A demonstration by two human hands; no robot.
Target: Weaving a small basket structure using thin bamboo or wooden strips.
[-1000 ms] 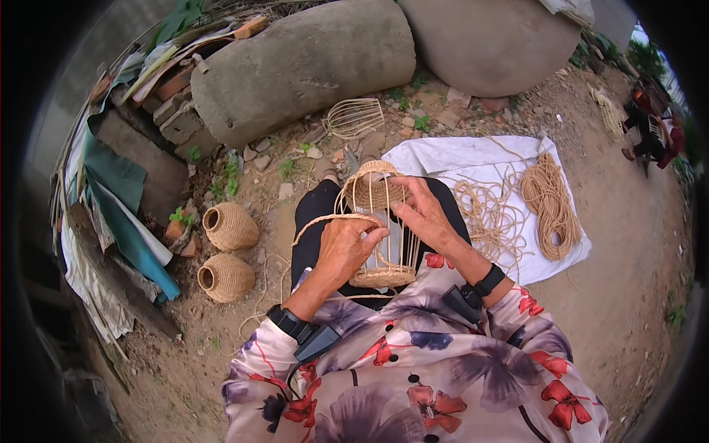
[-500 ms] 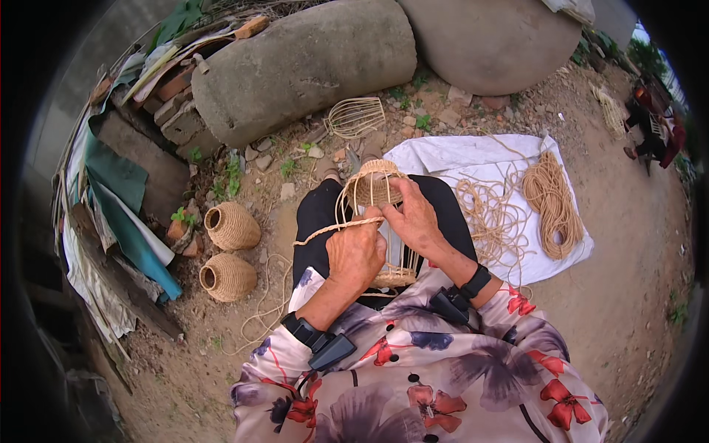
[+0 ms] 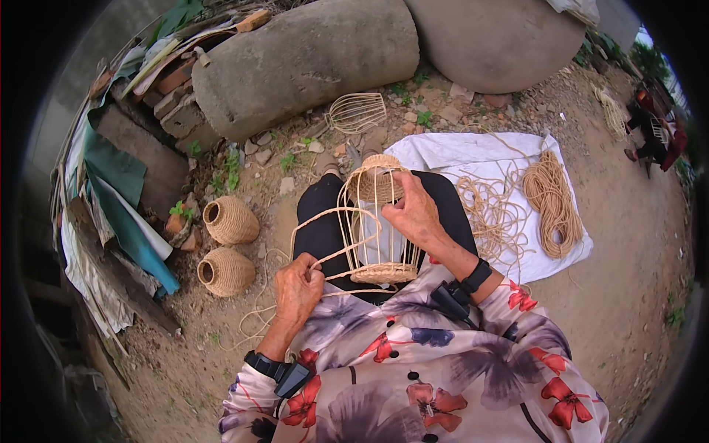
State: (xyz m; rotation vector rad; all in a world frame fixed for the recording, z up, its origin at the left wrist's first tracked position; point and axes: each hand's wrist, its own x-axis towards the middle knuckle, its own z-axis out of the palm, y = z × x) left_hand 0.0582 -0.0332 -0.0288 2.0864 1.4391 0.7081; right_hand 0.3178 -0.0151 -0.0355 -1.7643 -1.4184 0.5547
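Straw-coloured cord (image 3: 325, 221) runs in a loop from the wire frame (image 3: 378, 221) out toward the person's left, where the left hand (image 3: 297, 289) has its fingers closed in a pinch around the strand, near the left knee and clear of the frame. The frame, a bulb-shaped cage of thin ribs, lies on the lap with its long axis pointing away from the body: the woven band at its near rim sits just above the floral blouse (image 3: 436, 376), and the woven cap at its far end points toward the white sheet (image 3: 458, 156). The right hand (image 3: 415, 214) lies against the frame's right side, fingers curled over the ribs and pressing them, so this hand is the one in touch with the frame while the left is apart from it, joined only by the taut cord. Two finished woven pots (image 3: 227, 247) sit on the dirt well off to the left.
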